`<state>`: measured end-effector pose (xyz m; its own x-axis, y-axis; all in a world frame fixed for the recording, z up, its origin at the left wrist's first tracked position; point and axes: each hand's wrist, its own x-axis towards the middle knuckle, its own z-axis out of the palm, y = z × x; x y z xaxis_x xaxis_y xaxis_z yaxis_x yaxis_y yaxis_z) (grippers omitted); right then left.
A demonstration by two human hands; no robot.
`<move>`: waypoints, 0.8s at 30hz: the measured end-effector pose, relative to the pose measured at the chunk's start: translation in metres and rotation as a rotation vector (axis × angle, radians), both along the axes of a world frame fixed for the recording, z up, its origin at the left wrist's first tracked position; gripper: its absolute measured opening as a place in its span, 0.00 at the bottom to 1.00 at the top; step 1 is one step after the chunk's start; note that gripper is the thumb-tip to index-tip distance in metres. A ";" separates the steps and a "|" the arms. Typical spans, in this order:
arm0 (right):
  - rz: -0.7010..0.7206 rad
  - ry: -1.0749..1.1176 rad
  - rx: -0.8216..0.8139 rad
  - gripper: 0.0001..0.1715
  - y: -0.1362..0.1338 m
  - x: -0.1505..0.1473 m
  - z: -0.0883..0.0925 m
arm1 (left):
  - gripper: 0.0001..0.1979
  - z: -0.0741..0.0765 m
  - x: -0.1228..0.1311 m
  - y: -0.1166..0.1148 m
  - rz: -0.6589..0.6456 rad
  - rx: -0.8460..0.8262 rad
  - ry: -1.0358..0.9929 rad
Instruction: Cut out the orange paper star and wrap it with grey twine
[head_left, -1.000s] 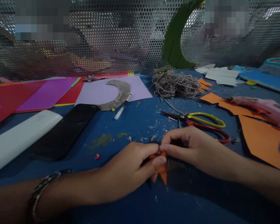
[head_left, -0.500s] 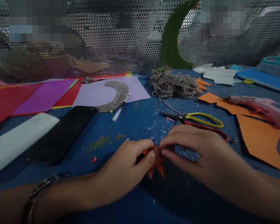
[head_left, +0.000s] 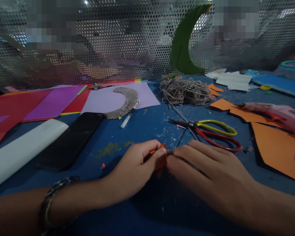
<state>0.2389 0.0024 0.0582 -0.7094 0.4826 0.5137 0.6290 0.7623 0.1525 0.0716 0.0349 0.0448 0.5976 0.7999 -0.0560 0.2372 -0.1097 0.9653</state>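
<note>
My left hand pinches a small orange paper piece between thumb and fingers, just above the blue table. My right hand meets it from the right, its fingertips closed on a thin grey string end at the paper's edge. The string runs back toward a tangled grey twine bundle. Most of the paper piece is hidden by my fingers. A bracelet is on my left wrist.
Scissors with yellow and red handles lie just behind my right hand. Orange paper sheets and a pink glue gun are at right. A black phone, white roll, marker, grey crescent and coloured sheets lie left. A green crescent leans on the mesh screen.
Both hands have shifted slightly away from me. The orange piece has turned so less of it shows below my fingers, and my right fingertips now pinch the string at its edge.
</note>
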 end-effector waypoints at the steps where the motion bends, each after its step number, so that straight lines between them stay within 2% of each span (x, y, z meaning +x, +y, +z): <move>1: 0.006 0.001 0.005 0.18 0.000 0.000 0.000 | 0.15 0.001 0.000 0.001 0.005 -0.021 -0.012; 8: 0.025 0.031 -0.044 0.15 0.008 0.004 -0.004 | 0.14 0.002 -0.004 0.008 0.043 -0.209 -0.129; 14: 0.015 0.186 -0.240 0.15 0.014 0.004 -0.006 | 0.13 0.002 -0.005 0.012 0.001 -0.307 -0.195; 18: 0.017 0.275 -0.365 0.12 0.016 0.002 -0.005 | 0.12 0.002 -0.006 0.013 0.008 -0.298 -0.251; 21: 0.027 0.312 -0.388 0.12 0.017 0.001 -0.004 | 0.11 -0.001 -0.008 0.015 0.026 -0.260 -0.258; 24: 0.021 0.328 -0.411 0.11 0.019 0.002 -0.004 | 0.10 -0.004 -0.009 0.016 0.011 -0.289 -0.260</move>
